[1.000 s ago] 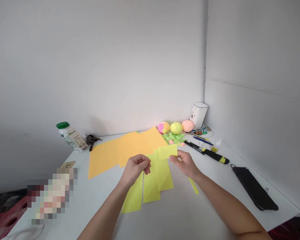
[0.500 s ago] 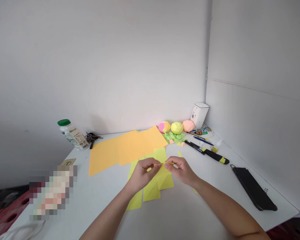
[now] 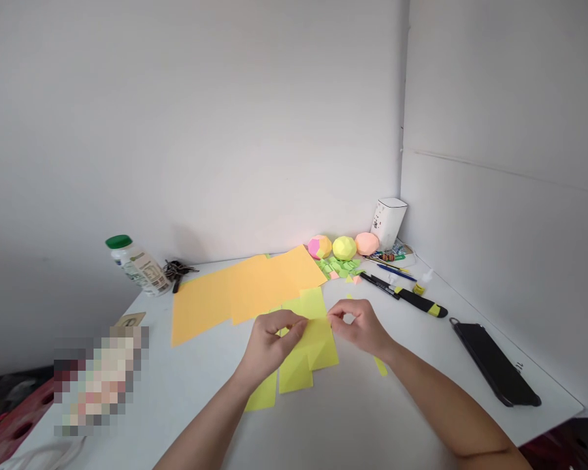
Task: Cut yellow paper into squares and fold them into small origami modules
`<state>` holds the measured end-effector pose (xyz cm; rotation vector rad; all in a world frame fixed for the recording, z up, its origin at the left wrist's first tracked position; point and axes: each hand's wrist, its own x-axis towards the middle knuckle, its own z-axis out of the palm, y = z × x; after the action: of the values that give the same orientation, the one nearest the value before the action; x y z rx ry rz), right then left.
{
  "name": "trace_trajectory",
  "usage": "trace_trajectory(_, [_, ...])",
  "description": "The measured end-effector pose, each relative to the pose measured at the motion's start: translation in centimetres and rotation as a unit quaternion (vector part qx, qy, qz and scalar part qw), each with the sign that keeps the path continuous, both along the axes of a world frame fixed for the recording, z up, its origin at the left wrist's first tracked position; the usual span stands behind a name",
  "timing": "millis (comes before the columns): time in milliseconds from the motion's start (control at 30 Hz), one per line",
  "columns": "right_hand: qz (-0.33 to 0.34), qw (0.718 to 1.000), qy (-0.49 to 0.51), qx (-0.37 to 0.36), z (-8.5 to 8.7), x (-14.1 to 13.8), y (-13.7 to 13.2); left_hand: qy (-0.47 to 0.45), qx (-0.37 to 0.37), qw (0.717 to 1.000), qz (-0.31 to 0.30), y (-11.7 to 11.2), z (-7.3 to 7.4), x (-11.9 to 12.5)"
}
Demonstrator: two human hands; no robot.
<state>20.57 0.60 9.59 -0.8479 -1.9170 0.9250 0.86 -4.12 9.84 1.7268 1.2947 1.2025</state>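
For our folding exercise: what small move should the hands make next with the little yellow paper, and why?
Probably press its fold flat: the left hand and right hand pinch the little yellow paper at opposite ends, above the yellow sheets.

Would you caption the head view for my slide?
Left hand and right hand pinch a yellow paper piece over yellow sheets.
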Motion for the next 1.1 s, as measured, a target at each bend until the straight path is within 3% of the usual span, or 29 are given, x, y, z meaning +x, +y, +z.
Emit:
trace_trajectory(100, [-0.069,0.997,0.015,0.005,0.0,0.6,1.0,-0.045,-0.059,0.995,0.072,0.5,0.1,-0.7])
trace_trajectory(167, [-0.069,0.997,0.029,0.021,-0.3,0.6,1.2,-0.052,-0.106,0.990,0.081,1.0,0.1,-0.9])
trace_trajectory(233, [-0.012,0.999,0.025,0.019,-0.8,0.1,1.0,-0.042,-0.154,0.986,0.045,1.4,-0.1,-0.9])
trace_trajectory(300, [0.039,0.999,0.006,-0.031,-1.6,-0.6,0.7,-0.031,-0.183,0.983,-0.005,1.7,-0.3,-0.8])
trace_trajectory(433, [0.038,0.977,-0.001,-0.209,-3.6,-1.6,0.8,-0.032,-0.206,0.976,-0.069,2.1,-0.7,-0.9])
trace_trajectory(533, [0.043,0.967,0.041,-0.249,-4.4,-1.7,1.5,-0.058,-0.220,0.970,-0.089,2.3,-1.1,-1.3])
trace_trajectory(767, [0.024,0.964,0.017,-0.263,-4.5,-1.2,2.1,-0.037,-0.161,0.986,-0.039,2.5,-2.3,-1.0])
trace_trajectory(933, [0.003,0.977,-0.015,-0.213,-4.1,-1.1,1.9,-0.015,-0.166,0.985,-0.045,2.5,-2.0,-1.1])
trace_trajectory(1000, [0.000,0.984,-0.022,-0.177,-3.8,-1.0,1.9,-0.028,-0.147,0.987,-0.064,2.4,-1.7,-1.2])
trace_trajectory(1100, [0.010,0.994,-0.035,-0.099,-3.4,-0.9,1.9,-0.066,-0.093,0.983,-0.141,2.5,-1.7,-1.1])
